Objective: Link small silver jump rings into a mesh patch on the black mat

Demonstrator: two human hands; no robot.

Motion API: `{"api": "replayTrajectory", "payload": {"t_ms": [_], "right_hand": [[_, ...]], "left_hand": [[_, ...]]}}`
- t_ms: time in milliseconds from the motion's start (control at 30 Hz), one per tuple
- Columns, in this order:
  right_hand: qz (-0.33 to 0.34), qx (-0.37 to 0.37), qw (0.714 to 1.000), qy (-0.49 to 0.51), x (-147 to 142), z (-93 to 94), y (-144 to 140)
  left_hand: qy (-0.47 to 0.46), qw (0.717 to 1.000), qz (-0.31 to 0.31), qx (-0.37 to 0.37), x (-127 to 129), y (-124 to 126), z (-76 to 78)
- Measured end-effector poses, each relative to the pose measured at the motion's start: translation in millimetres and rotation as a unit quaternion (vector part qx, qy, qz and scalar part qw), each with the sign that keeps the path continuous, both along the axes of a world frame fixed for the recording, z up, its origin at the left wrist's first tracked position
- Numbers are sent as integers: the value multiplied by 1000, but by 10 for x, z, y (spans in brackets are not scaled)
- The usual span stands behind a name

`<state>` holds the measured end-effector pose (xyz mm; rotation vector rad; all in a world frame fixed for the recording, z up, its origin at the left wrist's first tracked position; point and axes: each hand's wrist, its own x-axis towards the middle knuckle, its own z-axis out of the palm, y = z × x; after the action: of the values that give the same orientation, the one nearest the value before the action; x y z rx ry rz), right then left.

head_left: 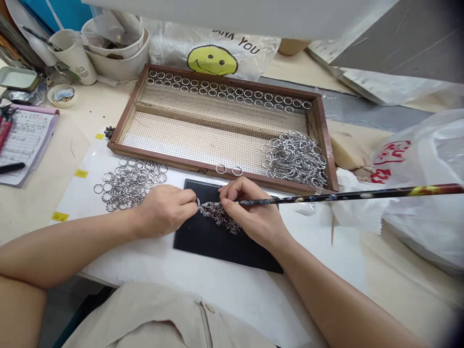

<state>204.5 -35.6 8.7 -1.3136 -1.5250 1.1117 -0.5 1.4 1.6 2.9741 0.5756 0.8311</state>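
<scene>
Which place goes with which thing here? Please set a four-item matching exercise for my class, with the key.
Things:
1. Patterned stick
2. Tiny metal pieces
3. Rings in two rows
4. Smiley-face bag

Places:
A. On the black mat
B. Behind the mesh tray
C. In the right hand
D. Along the tray's far side, inside

Pairs: 1-C, 2-A, 3-D, 4-B
</scene>
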Motion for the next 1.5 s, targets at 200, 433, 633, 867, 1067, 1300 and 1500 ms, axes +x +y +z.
{"api": "replayTrajectory", "payload": {"t_ms": [200, 433, 633, 867, 1067, 1300, 1500], "right_hand": [[4, 4, 1000, -4, 4, -2, -3], [6, 0, 1000, -3, -9, -8, -6], [3, -1, 1000, -6, 1, 11, -7], [6, 0, 1000, -7, -4, 6, -7], [7, 5, 1000, -18, -12, 9, -6], [1, -1, 1000, -13, -11, 12, -1], [0, 14, 1000, -6, -28, 6, 7]], "left_hand": [[0, 1000, 1, 0, 0, -3, 9], [0, 1000, 2, -2, 4, 0, -6], [2, 1000, 2, -4, 1, -5, 14], [2, 1000, 5, 1, 0, -8, 7], [7, 1000, 6, 8, 15, -2, 14], [10, 1000, 10, 10, 7, -10, 17], [6, 1000, 9, 10, 9, -8, 9]]}}
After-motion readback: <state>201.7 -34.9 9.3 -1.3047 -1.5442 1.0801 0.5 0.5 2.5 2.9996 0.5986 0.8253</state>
